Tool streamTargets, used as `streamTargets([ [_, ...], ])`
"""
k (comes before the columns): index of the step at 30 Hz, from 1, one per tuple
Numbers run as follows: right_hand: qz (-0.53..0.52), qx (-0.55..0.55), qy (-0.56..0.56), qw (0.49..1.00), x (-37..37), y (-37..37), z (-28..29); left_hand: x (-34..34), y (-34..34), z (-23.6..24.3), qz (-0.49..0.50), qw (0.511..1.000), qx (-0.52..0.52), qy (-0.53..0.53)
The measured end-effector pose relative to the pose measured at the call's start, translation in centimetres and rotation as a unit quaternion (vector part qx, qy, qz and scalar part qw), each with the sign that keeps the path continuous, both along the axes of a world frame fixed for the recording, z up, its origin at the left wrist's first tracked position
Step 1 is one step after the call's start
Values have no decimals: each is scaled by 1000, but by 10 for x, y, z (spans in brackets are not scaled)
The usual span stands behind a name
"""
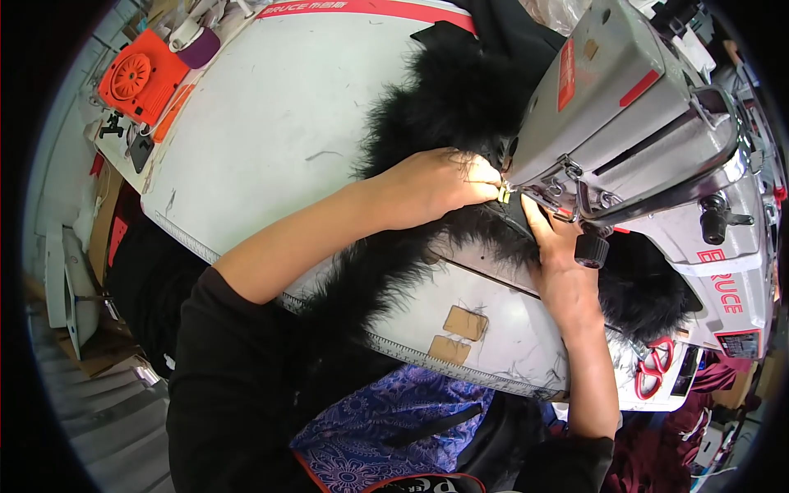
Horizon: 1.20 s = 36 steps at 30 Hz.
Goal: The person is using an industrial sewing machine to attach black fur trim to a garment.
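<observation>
Black fur trim: the fluffy strip (329,283) lies across the tabletop (255,115), running from the far side, under the left wrist, toward the near left; more dark fluff shows right of the right forearm.
Black cloth: a smooth dark piece (514,215) lies between the hands, just beside the needle area of the sewing machine (612,90).
Left hand: the hand (431,189) comes in from the left, its fingers bunched and seemingly pinching the cloth edge, right by a small yellow piece (504,194).
Right hand: the hand (567,267) reaches in from the near side, fingers stretched out and resting on the cloth, closed round nothing visible.
Needle area: partly hidden by the machine head; whether the needle is down cannot be told.
Good handling: best to keep the cloth flat with the right fingers, steer the edge lightly with the left, and let the machine draw it rather than pull.
Fluff: the long fibres could easily get caught, so sweeping them away from the stitching line would help.
Finger safety: both sets of fingertips sit very near the machine's working parts; a little more room seems wise.
Scissors: the red-handled pair (658,370) lies at the near right.
</observation>
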State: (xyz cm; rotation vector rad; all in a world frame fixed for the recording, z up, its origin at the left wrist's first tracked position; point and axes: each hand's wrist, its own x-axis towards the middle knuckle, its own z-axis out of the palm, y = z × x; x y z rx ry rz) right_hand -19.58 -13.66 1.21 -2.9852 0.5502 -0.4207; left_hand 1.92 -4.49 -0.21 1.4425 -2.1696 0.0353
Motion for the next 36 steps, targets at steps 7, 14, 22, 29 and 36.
streamTargets([
  [7, -10, 33, 14, 999, -2, 0, 0, 1, -1, 2, -20, 1000, 5, 22],
  [14, 29, 58, -10, 998, -9, -6, 4, 4, 2, 0, -51, 996, 53, 42],
  [22, -86, 262, -40, 960, 11, -13, 18, 0, 5, 12, -23, 999, 37, 6],
  [29, -44, -172, -70, 982, -11, -14, -28, -4, 2, 13, -18, 996, 68, 49],
  [36, -109, 43, 32, 993, -13, 28, 20, -8, 7, 11, -88, 993, 78, 21],
])
